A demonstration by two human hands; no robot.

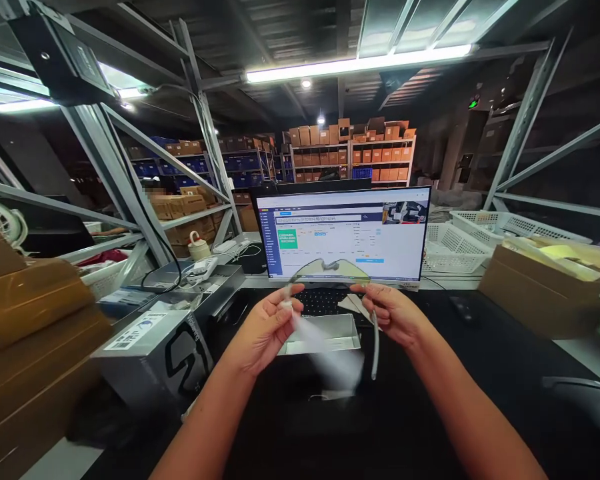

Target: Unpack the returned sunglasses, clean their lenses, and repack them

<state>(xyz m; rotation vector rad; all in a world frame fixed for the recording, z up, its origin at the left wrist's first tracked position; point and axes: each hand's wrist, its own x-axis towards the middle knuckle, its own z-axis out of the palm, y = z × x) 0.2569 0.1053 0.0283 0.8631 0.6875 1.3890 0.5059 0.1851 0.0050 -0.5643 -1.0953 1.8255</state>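
A pair of glasses (347, 268) with pale yellowish lenses is raised in front of the monitor, held between both hands. My left hand (265, 330) is closed, pinching the glasses at their left end. From its fingers hangs a blurred white piece (335, 360), perhaps a tag or wrap; I cannot tell which. My right hand (393, 313) is closed on the right end, with one temple arm (375, 353) pointing down below the fingers. Behind and below the hands, a shallow open white box (347, 330) sits on the black desk mat, just in front of the keyboard (323, 303).
A lit monitor (325, 233) stands behind the keyboard. To the left are a grey printed box (155, 360) and stacked brown cartons (30, 347). At right are a mouse (461, 308), an open cardboard box (530, 293) and white baskets (453, 250). Metal rack posts frame both sides.
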